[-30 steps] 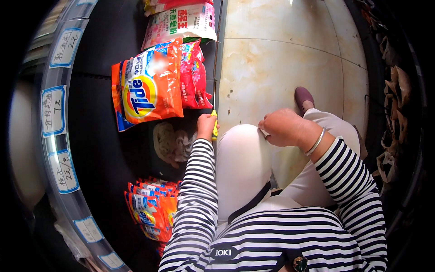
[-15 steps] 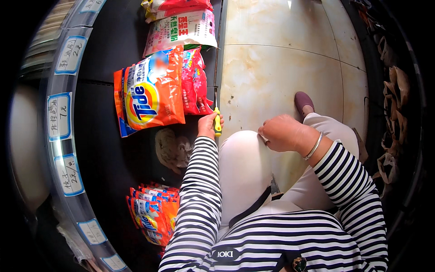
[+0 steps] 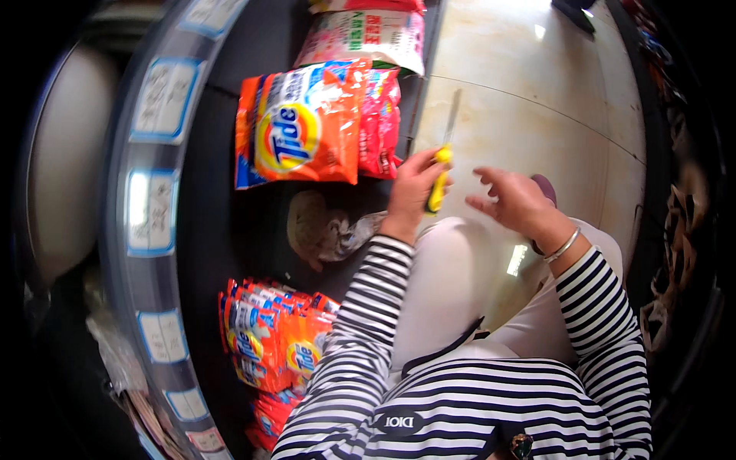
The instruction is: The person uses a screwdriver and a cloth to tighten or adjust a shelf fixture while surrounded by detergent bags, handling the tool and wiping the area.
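Note:
My left hand is closed around the yellow and black handle of a screwdriver. Its thin shaft points away from me, over the tiled floor and clear of the shelf edge. A short gap separates it from my right hand, which holds nothing and has its fingers apart above my knee. Left of the screwdriver, a large orange bag of washing powder stands on the dark shelf. Pink packets rest against its right side. A crumpled pale cloth lies just nearer, partly behind my left wrist.
Smaller orange washing powder bags are stacked at the lower left. Beyond the large bag lies a white and pink bag. A curved rail with price labels runs along the left. Brown bags line the right side.
My left hand has lifted the screwdriver from the shelf edge and carried it right, over the floor. My right hand has opened its fingers. The view has shifted left.

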A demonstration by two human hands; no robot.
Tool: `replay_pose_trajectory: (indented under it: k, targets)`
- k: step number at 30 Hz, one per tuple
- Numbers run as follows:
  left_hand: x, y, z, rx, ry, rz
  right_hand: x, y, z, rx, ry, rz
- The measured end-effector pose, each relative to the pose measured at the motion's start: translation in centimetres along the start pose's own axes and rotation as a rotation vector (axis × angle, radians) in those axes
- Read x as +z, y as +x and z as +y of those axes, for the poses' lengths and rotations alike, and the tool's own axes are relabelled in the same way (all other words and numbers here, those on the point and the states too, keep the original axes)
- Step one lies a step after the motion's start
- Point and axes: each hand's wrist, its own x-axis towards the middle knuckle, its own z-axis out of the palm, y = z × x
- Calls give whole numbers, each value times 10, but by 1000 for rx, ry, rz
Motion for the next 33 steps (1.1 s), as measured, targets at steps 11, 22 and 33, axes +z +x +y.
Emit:
replay_pose_trajectory:
  k: [11,22,33]
  targets:
    - [-5,-23,-2,228,205,284,-9,6,-10,31,1045,177]
    - [-186,-78,-120,-163,1693,611,-13,7,-12,154,966,118]
    - [-207,-45,-89,-187,1050,811,-11,9,-14,112,930,52]
